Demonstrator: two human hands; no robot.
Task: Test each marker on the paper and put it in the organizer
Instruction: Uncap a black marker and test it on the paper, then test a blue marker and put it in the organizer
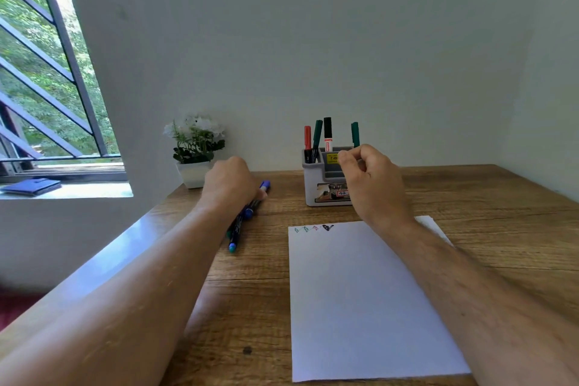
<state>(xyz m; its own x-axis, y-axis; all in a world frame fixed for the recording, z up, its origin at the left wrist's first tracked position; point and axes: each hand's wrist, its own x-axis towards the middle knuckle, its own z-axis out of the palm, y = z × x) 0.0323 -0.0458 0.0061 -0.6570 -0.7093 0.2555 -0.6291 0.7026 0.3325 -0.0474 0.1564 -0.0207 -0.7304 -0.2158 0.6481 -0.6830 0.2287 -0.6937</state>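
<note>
A white paper point(360, 298) lies on the wooden table point(485, 229), with small green, red and black test marks point(315, 228) at its top left corner. Behind it stands a grey organizer point(326, 188) holding a red marker point(307, 137), a green marker point(317, 134) and a black marker point(327, 130). My right hand point(372, 182) is at the organizer's right side, fingers curled round a second green marker point(355, 134) that stands upright above it. My left hand point(230, 183) rests on a pile of loose markers point(236, 230) left of the paper and grips a blue marker point(264, 186).
A small white pot of white flowers point(195, 150) stands against the wall left of the organizer. A window point(40, 72) is at the far left, with a dark blue wallet point(31, 186) on its sill. The wall runs close behind the table.
</note>
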